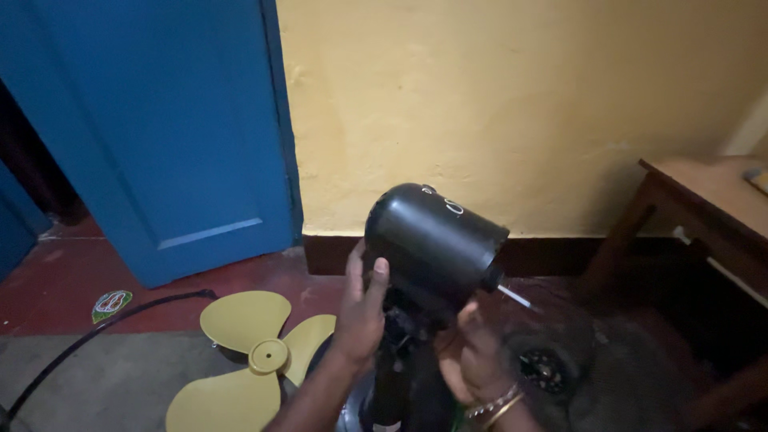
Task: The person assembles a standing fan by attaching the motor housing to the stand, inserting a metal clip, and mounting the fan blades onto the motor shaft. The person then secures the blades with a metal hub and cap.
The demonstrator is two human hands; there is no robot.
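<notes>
At the far left a blue painted wooden door [152, 136] stands against a yellow plastered wall [520, 104]. Near it on the floor a thin black cable [88, 332] curves toward a yellow-green three-bladed plastic fan blade [256, 360], which lies flat, just left of the person's forearm.

The left hand [362, 308] rises from below and presses flat against the near left side of the black rounded plastic fan motor housing [436, 244], thumb up along the casing, fingers spread wide around it. The housing sits in the middle of the view, above both hands, on a dark stand neck [396, 352]. Its long axis runs from the upper left, the domed rear, down to the lower right, where a thin metal motor shaft [516, 298] sticks out.

The right hand [472, 360], with metal bangles [496, 404] on its wrist, is cupped under the housing, below the shaft end; what its fingers grip I cannot tell. It is the hand nearer the shaft.

A round black wire fan guard [548, 364] lies on the floor to the right, and a brown wooden table [704, 192] stands at the far right.
</notes>
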